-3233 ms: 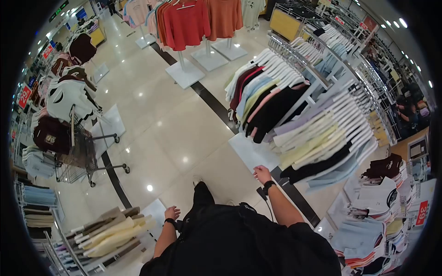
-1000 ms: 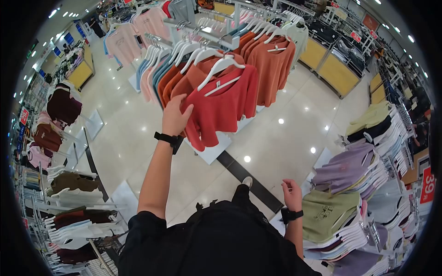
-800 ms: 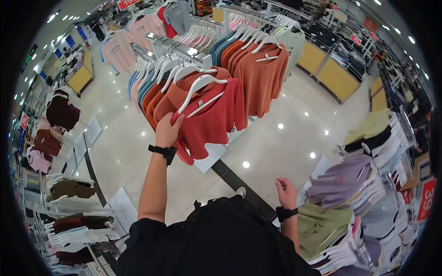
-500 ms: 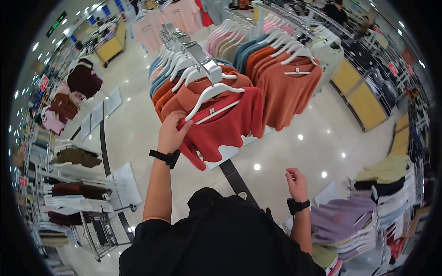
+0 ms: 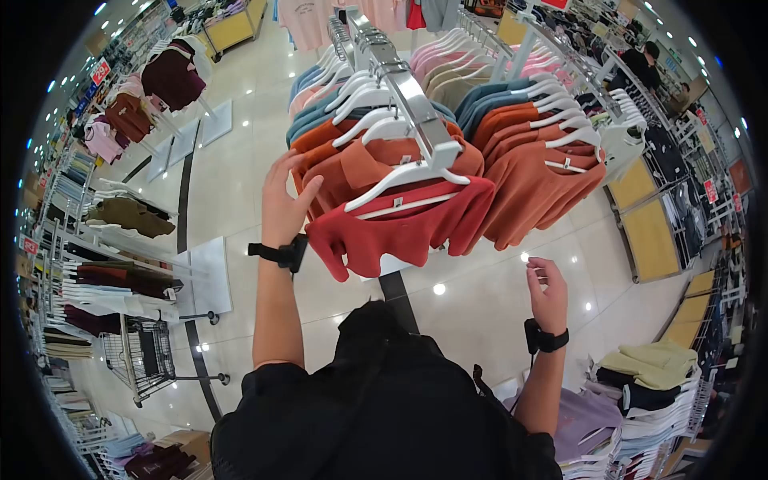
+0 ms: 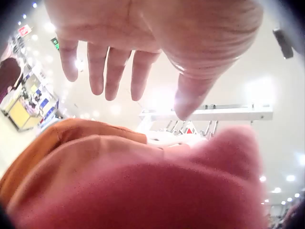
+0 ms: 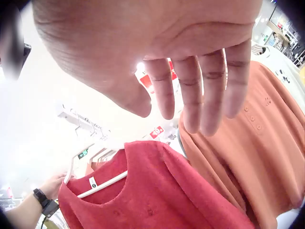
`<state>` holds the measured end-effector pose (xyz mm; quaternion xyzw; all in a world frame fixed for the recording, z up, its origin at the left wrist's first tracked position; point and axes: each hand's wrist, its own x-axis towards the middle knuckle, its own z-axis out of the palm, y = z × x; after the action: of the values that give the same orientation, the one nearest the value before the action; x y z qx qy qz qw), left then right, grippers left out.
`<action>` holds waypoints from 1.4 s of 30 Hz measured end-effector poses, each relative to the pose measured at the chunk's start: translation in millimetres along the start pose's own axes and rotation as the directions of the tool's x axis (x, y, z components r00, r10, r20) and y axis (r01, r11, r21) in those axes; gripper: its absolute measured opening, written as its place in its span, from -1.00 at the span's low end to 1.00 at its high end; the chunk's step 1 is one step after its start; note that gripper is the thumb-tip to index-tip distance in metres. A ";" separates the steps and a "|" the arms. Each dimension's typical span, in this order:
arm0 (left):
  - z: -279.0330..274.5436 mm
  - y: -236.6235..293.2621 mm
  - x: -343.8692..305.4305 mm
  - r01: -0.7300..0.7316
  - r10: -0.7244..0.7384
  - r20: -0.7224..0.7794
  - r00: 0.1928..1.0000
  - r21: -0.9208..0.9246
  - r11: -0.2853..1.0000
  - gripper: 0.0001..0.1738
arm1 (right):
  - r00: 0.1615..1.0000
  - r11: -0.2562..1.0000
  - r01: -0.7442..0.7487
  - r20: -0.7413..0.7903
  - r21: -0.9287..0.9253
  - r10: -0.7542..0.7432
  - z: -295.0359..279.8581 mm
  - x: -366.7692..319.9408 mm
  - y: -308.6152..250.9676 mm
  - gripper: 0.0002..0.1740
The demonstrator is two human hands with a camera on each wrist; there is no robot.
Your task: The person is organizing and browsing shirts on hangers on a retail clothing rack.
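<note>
A red top (image 5: pixel 400 228) hangs on a white hanger at the front end of a metal rack arm (image 5: pixel 416 112). Behind it are orange and teal tops. My left hand (image 5: pixel 286 200) is beside the left edge of these tops, fingers extended and thumb apart; in the left wrist view the hand (image 6: pixel 143 47) holds nothing, above the blurred red cloth (image 6: pixel 143 186). My right hand (image 5: pixel 547 296) is in the air below the orange tops (image 5: pixel 536 192), fingers loosely bent. In the right wrist view that hand (image 7: pixel 190 81) is empty, in front of the red top (image 7: pixel 138 195) and an orange one.
A shopping cart (image 5: pixel 140 356) stands at the lower left, near racks of dark and white clothes. Yellow-sided display bins (image 5: pixel 652 232) stand on the right. Purple and pale yellow tops (image 5: pixel 648 364) hang at the lower right. A person (image 5: pixel 640 68) is at the upper right.
My left hand reached the red top's shoulder, held it by the hanger, and has let go. The view has turned and come closer to the rack. My right hand stays empty.
</note>
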<state>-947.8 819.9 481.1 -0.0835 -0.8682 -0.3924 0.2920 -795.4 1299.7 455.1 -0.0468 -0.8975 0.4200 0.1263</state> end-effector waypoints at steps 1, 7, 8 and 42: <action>-0.6 -3.7 9.8 -0.003 0.003 -0.008 1.000 -0.006 1.000 -0.41 | 0.999 1.000 0.022 -0.025 0.007 -0.022 -2.8 7.7 -3.7 -0.79; 18.7 -25.3 57.3 -0.174 0.126 0.261 0.957 0.168 0.970 -0.10 | 0.984 0.983 -0.177 -0.027 0.046 0.179 30.0 -9.8 50.1 -0.77; 21.1 -25.1 61.2 -0.172 0.128 0.254 0.959 0.159 0.972 -0.10 | 0.978 0.974 -0.209 -0.008 0.086 0.210 40.1 -17.1 59.1 -0.77; 47.0 -8.3 128.4 -0.307 0.292 0.475 0.830 -0.048 0.950 -0.64 | 0.964 0.955 0.240 -0.157 0.173 -0.214 72.1 162.0 -69.2 -0.45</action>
<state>-1076.4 837.8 524.8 -0.3079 -0.8950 -0.2960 0.1287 -969.1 1232.5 494.1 0.0406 -0.8419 0.4823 0.2387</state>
